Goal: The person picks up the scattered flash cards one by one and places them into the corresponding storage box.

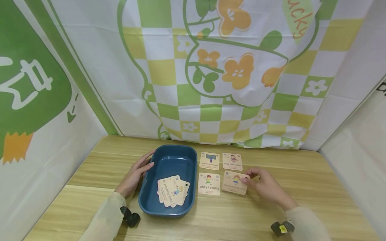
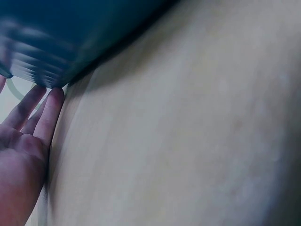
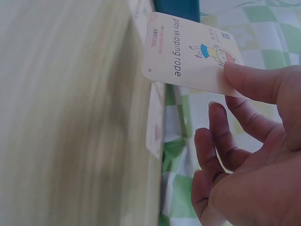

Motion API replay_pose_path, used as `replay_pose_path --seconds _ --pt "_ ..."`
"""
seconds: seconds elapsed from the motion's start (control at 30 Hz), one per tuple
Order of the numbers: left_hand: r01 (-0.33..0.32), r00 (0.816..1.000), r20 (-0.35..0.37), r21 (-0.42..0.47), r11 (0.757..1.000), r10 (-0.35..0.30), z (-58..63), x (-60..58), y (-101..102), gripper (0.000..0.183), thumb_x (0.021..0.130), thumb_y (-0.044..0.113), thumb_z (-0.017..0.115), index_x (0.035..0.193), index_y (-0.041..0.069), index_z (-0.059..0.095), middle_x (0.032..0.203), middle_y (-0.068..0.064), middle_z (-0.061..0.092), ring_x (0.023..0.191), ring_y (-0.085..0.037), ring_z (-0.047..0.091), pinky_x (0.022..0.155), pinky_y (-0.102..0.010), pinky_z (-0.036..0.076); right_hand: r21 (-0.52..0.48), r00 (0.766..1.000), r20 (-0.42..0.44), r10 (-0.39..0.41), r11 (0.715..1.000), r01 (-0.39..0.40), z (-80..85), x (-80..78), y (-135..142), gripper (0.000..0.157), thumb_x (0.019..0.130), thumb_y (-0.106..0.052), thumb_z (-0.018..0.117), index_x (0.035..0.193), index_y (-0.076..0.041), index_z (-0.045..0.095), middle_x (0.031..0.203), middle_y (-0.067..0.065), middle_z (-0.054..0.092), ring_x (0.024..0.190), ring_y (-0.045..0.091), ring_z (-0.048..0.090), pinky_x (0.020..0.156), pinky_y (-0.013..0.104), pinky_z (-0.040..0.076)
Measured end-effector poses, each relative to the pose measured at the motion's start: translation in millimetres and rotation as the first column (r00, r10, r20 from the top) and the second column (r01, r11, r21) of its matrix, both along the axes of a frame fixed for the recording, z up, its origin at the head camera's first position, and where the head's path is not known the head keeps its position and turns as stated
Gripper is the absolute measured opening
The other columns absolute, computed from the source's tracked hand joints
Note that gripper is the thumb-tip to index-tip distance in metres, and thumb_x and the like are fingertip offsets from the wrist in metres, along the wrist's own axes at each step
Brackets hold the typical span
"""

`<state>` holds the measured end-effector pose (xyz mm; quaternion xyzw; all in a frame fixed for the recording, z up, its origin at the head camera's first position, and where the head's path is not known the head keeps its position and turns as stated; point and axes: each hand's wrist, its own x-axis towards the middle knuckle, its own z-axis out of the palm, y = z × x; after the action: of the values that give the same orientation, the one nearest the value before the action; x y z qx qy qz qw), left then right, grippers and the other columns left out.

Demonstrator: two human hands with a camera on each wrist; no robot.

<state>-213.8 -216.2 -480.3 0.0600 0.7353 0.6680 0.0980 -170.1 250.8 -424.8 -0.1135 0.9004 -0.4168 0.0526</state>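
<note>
My right hand (image 1: 265, 185) pinches a "play skipping rope" card (image 3: 188, 54) by one corner between thumb and forefinger, its other fingers loosely bent. The card is tilted, with its printed face showing. My left hand (image 1: 135, 175) rests at the left side of a blue plastic basket (image 1: 167, 150); its thumb lies at the rim and its fairly straight fingers (image 2: 47, 115) touch the outer wall. A loose stack of cards lies in the basket, a "play ping-pong" card (image 1: 170, 190) on top. Beside the held card lies a "play tennis" card (image 1: 209, 184).
Behind these lie a "clean the blackboard" card (image 1: 209, 161) and a "play the violin" card (image 1: 232, 161). The wooden table (image 1: 229, 217) ends at a green-and-white checkered cloth (image 1: 211, 113). Black wrist devices are on both arms.
</note>
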Motion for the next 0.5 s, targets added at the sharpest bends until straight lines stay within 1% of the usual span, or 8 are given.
replay_pose_path --seconds 0.1,0.17,0.23,0.37,0.5 --pt "0.000 1.000 0.000 0.008 1.000 0.000 -0.2 -0.1 1 0.059 0.107 0.031 0.052 0.161 0.022 0.031 0.166 -0.018 0.020 0.148 -0.040 0.030 0.115 -0.052 0.028 -0.016 1.000 -0.018 -0.013 1.000 0.012 6.6 0.3 -6 0.017 0.094 -0.021 0.073 0.103 -0.006 0.071 0.105 0.005 0.065 0.102 0.024 0.056 0.089 0.045 0.043" --pt "0.000 1.000 0.000 0.011 1.000 0.000 -0.6 0.0 0 0.059 0.107 0.031 0.052 0.161 0.022 0.031 0.166 -0.019 0.020 0.148 -0.040 0.028 0.116 -0.055 0.025 -0.028 0.999 -0.030 -0.018 0.999 0.017 11.5 0.3 -10 0.017 0.094 -0.022 0.073 0.102 -0.007 0.070 0.106 0.005 0.066 0.102 0.023 0.056 0.091 0.047 0.040" --pt "0.001 1.000 0.001 0.012 1.000 -0.001 -0.9 0.0 0 0.059 0.107 0.031 0.052 0.161 0.022 0.030 0.166 -0.019 0.019 0.148 -0.041 0.028 0.116 -0.056 0.024 -0.037 0.999 -0.049 -0.011 0.999 0.009 16.7 -0.1 -15 0.016 0.095 -0.022 0.073 0.100 -0.007 0.071 0.105 0.004 0.067 0.102 0.023 0.057 0.092 0.049 0.038" --pt "0.000 1.000 -0.003 0.013 1.000 0.000 -1.2 -0.4 0 0.059 0.107 0.031 0.052 0.161 0.021 0.031 0.166 -0.018 0.020 0.148 -0.041 0.028 0.116 -0.056 0.025 -0.041 0.996 -0.086 0.005 0.999 -0.009 26.4 -1.7 -23 0.012 0.095 -0.021 0.073 0.096 -0.009 0.071 0.102 0.002 0.068 0.102 0.023 0.058 0.093 0.052 0.037" --pt "-0.001 1.000 -0.006 0.007 1.000 0.001 -1.9 -0.9 0 0.059 0.107 0.031 0.053 0.161 0.021 0.032 0.165 -0.018 0.022 0.147 -0.040 0.030 0.115 -0.054 0.027 -0.043 0.995 -0.103 0.011 0.999 -0.016 33.0 -3.0 -32 0.011 0.095 -0.021 0.073 0.096 -0.010 0.071 0.105 0.003 0.068 0.102 0.023 0.058 0.095 0.054 0.038"
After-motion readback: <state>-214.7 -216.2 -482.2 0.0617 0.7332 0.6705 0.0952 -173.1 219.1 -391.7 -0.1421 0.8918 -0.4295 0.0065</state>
